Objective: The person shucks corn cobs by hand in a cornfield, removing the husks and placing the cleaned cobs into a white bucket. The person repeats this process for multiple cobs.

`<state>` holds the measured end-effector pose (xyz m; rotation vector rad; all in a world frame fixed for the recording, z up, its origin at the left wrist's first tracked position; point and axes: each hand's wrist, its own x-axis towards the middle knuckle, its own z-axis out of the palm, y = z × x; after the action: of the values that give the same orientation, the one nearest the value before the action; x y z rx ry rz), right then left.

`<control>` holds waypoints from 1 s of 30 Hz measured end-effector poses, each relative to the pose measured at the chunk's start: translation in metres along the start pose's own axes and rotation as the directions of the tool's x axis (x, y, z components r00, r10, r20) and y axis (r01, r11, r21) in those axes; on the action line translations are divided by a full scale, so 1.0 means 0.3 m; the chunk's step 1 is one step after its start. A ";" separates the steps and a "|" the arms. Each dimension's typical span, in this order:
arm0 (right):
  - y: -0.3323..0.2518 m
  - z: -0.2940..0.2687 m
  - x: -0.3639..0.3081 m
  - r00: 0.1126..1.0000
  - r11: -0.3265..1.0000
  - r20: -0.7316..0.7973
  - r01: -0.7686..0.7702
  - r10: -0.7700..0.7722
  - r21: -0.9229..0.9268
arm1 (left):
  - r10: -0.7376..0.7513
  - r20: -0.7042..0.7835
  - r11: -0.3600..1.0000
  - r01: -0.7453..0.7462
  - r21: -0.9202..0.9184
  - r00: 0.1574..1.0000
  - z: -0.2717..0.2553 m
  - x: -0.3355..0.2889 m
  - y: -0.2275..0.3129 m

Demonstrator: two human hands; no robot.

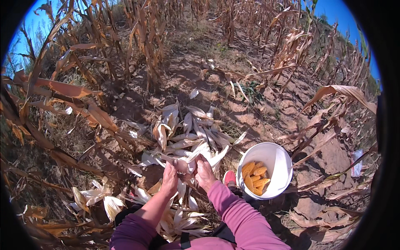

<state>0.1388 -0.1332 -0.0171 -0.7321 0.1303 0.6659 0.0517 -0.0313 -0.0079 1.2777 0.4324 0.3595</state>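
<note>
My left hand (169, 180) and my right hand (204, 173) are close together in front of me, low over the ground. Both have their fingers closed on a pale corn husk (182, 166) between them; whether a cob is inside cannot be made out. Past my hands lies a heap of dry, whitish corn husks (179, 143). To the right of my right hand stands a white bucket (284, 168), with several bare yellow corn cobs (255, 178) at its bottom.
More loose husks (110, 204) are scattered at my left and by my feet. A red shoe (229, 178) shows beside the bucket. Dry corn stalks (54, 148) lean in from the left, and curled leaves (346, 93) hang at the right. A clear plastic wrapper (356, 163) lies far right.
</note>
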 end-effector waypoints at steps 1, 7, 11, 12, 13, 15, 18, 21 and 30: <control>0.016 -0.010 0.016 1.000 0.999 0.021 -0.016 0.016 0.029 | 0.010 -0.021 0.997 -0.011 -0.076 1.000 -0.012 0.003 -0.010; -0.004 -0.125 0.046 0.966 0.976 0.230 -0.159 0.122 0.150 | -0.126 0.055 0.969 0.135 -0.207 0.990 0.017 0.003 0.030; -0.025 -0.119 0.011 0.951 0.943 0.292 -0.189 0.106 0.273 | -0.156 0.093 0.984 0.163 -0.075 0.983 0.006 -0.005 0.004; -0.030 -0.157 0.019 0.931 0.924 0.356 -0.209 0.087 0.319 | -0.155 0.124 0.987 0.159 -0.029 0.980 0.004 -0.004 -0.033; -0.044 -0.164 0.017 0.906 0.900 0.419 -0.234 0.064 0.368 | -0.155 0.140 0.985 0.163 -0.054 0.978 0.015 -0.010 -0.031; -0.054 -0.182 -0.009 0.926 0.911 0.373 -0.197 0.052 0.362 | -0.154 0.168 0.979 0.173 -0.105 0.974 0.040 -0.028 -0.025; -0.076 -0.068 -0.103 0.994 0.991 0.085 -0.077 0.068 0.112 | -0.060 0.104 0.969 0.082 -0.232 0.993 0.053 -0.067 0.042; -0.047 -0.036 -0.111 0.947 0.936 0.283 0.229 -0.151 -0.266 | -0.040 -0.065 0.974 0.025 -0.224 0.997 -0.022 -0.042 0.039; 0.000 0.201 -0.503 0.484 0.276 0.792 0.757 0.371 -0.592 | 0.020 -0.443 0.858 -0.243 -0.453 0.896 -0.272 0.005 0.227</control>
<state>0.0130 -0.1718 0.0781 -1.4676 -1.5584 0.6877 0.0108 0.0549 0.0390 0.7110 0.5744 0.8270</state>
